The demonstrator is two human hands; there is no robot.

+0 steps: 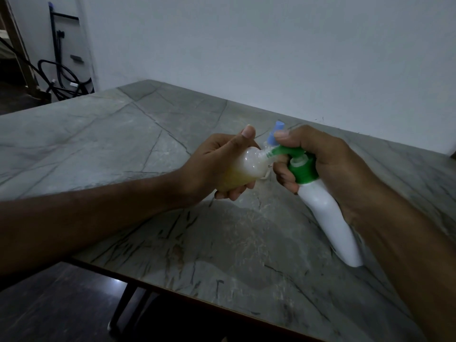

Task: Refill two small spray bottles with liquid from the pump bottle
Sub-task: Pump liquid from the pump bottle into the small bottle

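Nearest the camera, the pump bottle (328,218) stands with its white base on the grey marbled desk (123,134), leaning up and to the left. The right hand (320,159) is wrapped around its green collar and pump head, fingers closed on the neck and thumb lying on top of the nozzle. Both forearms reach in from the lower corners, the left one resting over the desk's near edge.

Just beyond, the green nozzle tip meets the open mouth of a small clear bottle (244,169), which is gripped in the left hand (217,166) and tipped toward the pump, held above the desk. Its lower part holds yellowish liquid; the upper part looks milky. The two hands sit close together, almost touching at the nozzle.

Behind the thumbs, a blue spray top (276,132) pokes up; what it belongs to is hidden.

Farther back, a pale wall (271,45) rises, with black cables (59,77) at the far left.
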